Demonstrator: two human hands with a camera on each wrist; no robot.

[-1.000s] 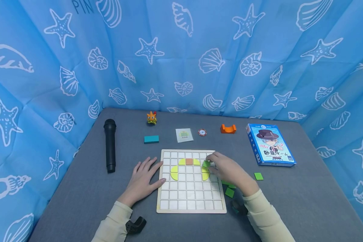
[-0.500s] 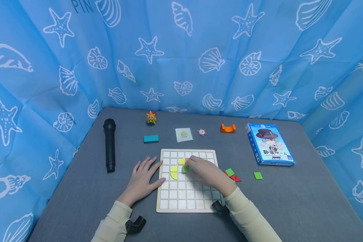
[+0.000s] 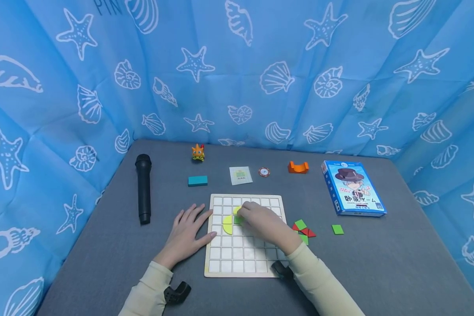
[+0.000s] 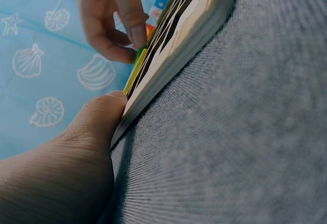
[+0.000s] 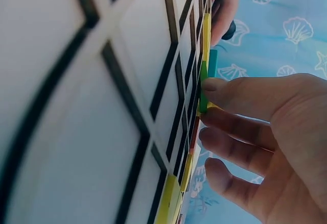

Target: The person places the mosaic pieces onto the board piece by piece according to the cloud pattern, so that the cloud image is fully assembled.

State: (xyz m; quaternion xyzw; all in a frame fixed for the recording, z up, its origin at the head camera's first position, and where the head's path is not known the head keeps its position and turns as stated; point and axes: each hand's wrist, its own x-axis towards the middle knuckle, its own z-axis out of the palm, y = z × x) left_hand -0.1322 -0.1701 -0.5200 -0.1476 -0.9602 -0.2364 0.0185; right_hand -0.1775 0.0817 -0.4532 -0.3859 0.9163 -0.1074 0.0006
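Right hand (image 3: 262, 221) pinches a green tile (image 3: 238, 219) on the grid board (image 3: 245, 259), beside a yellow piece (image 3: 227, 224). Left hand (image 3: 187, 232) rests flat, fingers relaxed, touching the board's left edge.

The grid board (image 3: 245, 259) lies in the middle of the desk (image 3: 399, 263). The left hand (image 3: 187, 232) rests flat on the desk, touching the board's left edge. The right hand (image 3: 262, 224) is on the board and pinches a small tile (image 3: 238, 219). A microphone (image 3: 144, 188) lies far left. Loose tiles (image 3: 303, 230) sit just right of the board, and a box (image 3: 353, 188) lies farther right
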